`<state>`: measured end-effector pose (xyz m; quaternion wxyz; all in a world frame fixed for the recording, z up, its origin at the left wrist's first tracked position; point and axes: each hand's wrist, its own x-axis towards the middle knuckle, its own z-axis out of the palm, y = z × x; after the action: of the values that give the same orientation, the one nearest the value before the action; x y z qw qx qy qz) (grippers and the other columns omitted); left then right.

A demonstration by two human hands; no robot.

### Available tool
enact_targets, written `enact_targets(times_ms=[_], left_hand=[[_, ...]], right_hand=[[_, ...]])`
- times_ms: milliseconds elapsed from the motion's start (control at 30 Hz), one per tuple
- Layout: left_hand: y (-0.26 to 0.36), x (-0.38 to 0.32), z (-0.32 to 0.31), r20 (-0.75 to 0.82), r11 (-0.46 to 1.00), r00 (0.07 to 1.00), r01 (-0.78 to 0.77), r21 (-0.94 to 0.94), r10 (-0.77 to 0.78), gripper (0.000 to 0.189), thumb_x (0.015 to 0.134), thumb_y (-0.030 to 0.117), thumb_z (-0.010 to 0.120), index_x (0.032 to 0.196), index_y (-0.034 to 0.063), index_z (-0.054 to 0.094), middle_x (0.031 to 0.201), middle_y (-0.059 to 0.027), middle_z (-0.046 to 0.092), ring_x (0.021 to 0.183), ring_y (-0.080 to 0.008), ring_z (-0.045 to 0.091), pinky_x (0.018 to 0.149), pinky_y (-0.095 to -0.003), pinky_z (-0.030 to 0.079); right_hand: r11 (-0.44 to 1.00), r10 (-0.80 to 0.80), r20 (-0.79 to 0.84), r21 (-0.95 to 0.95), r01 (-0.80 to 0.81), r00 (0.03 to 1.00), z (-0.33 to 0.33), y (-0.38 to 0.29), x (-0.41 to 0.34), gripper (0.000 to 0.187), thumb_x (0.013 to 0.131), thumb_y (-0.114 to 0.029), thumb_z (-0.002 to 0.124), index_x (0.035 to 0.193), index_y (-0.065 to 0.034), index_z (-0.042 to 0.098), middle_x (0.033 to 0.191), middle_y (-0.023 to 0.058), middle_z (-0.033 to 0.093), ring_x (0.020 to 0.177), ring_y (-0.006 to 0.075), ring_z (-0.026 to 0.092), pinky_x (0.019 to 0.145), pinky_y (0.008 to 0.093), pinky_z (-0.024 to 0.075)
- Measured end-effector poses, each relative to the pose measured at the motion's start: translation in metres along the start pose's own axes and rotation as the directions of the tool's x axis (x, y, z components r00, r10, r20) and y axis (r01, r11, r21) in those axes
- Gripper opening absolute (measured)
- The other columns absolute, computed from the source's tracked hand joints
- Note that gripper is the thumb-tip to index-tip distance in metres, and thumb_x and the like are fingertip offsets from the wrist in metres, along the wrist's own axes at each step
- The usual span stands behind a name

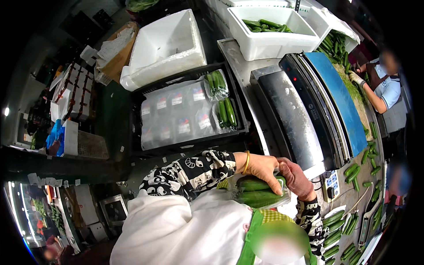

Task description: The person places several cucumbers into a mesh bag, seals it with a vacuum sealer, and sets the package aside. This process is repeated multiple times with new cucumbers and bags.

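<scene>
My left hand (263, 169), bare with a gold bracelet at the wrist, holds a clear plastic pack of cucumbers (261, 197) close to the apron, its thumb along the top. My right hand (296, 179), in a brownish-red glove, grips the pack's right end; its fingertips are partly hidden. The two hands meet at the upper edge of the pack. Just beyond them stands a film sealing machine (298, 109) with a blue plate (338, 102). To the left, a black crate (188, 145) holds cucumber packs (227, 114), many under a translucent sheet (172, 109).
A foam box of cucumbers (278, 43) stands behind the machine, an empty-looking foam box (162, 61) behind the crate. At right are a power strip (331, 185), loose cucumbers (352, 174), cucumbers on trays (333, 228) and cables. Across the worktop, a gloved co-worker (381, 82) handles cucumbers.
</scene>
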<state>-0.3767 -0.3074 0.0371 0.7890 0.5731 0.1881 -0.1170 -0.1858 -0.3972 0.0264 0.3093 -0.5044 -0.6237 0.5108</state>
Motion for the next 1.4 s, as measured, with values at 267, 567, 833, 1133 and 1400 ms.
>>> enact_targets(times_ms=[267, 567, 833, 1133, 1400], left_hand=[[-0.022, -0.053, -0.065, -0.283, 0.966, 0.935, -0.158, 0.203, 0.212, 0.087, 0.068, 0.04, 0.088, 0.134, -0.0016, 0.048, 0.122, -0.0153, 0.06, 0.109, -0.0242, 0.061, 0.092, -0.0346, 0.052], [-0.127, -0.155, -0.273, -0.893, 0.802, 0.448, -0.521, -0.294, -0.037, 0.088, 0.073, 0.034, 0.087, 0.143, 0.0054, 0.042, 0.129, -0.0125, 0.056, 0.117, -0.023, 0.057, 0.097, -0.0364, 0.05], [-0.199, -0.124, -0.413, -0.996, 0.852, 0.091, -0.52, -0.068, -0.024, 0.076, 0.07, 0.022, 0.09, 0.132, 0.0045, 0.05, 0.116, -0.0075, 0.063, 0.099, -0.0187, 0.062, 0.084, -0.0344, 0.053], [-0.224, -0.103, -0.428, -0.999, 0.858, 0.044, -0.511, -0.049, -0.031, 0.095, 0.075, 0.032, 0.087, 0.145, -0.0006, 0.033, 0.137, -0.0149, 0.047, 0.121, -0.0243, 0.05, 0.101, -0.0366, 0.044], [-0.232, -0.099, -0.431, -0.994, 0.992, -0.002, -0.056, 0.113, 0.114, 0.097, 0.083, 0.05, 0.076, 0.144, -0.0076, 0.028, 0.14, -0.0269, 0.041, 0.129, -0.0354, 0.043, 0.109, -0.0414, 0.035]], right_hand=[[0.841, 0.409, 0.004, 0.386, -0.379, 0.912, 0.029, -0.019, 0.034, 0.035, 0.104, -0.037, 0.053, 0.097, -0.0031, 0.059, 0.082, 0.0001, 0.062, 0.072, 0.0081, 0.058, 0.064, 0.0238, 0.0486], [0.883, 0.246, 0.319, 0.315, -0.347, 0.915, 0.093, -0.047, 0.128, 0.035, 0.101, -0.033, 0.058, 0.106, 0.001, 0.063, 0.084, 0.0088, 0.068, 0.079, 0.0137, 0.064, 0.074, 0.0283, 0.051], [0.969, 0.246, 0.231, -0.094, -0.231, 0.941, 0.117, -0.042, 0.175, 0.038, 0.095, -0.035, 0.063, 0.11, -0.0006, 0.063, 0.1, 0.0197, 0.069, 0.095, 0.0361, 0.068, 0.081, 0.0406, 0.054], [0.969, 0.236, 0.041, -0.081, -0.233, 0.971, 0.127, -0.025, 0.212, 0.038, 0.094, -0.031, 0.065, 0.115, 0.0011, 0.06, 0.101, 0.0187, 0.066, 0.094, 0.0361, 0.066, 0.082, 0.0402, 0.0529], [0.828, -0.286, -0.33, -0.557, 0.059, 0.9, 0.135, 0.032, 0.381, 0.059, 0.079, -0.014, 0.072, 0.131, -0.0017, 0.049, 0.127, 0.0245, 0.053, 0.117, 0.0421, 0.053, 0.101, 0.0453, 0.0426]])
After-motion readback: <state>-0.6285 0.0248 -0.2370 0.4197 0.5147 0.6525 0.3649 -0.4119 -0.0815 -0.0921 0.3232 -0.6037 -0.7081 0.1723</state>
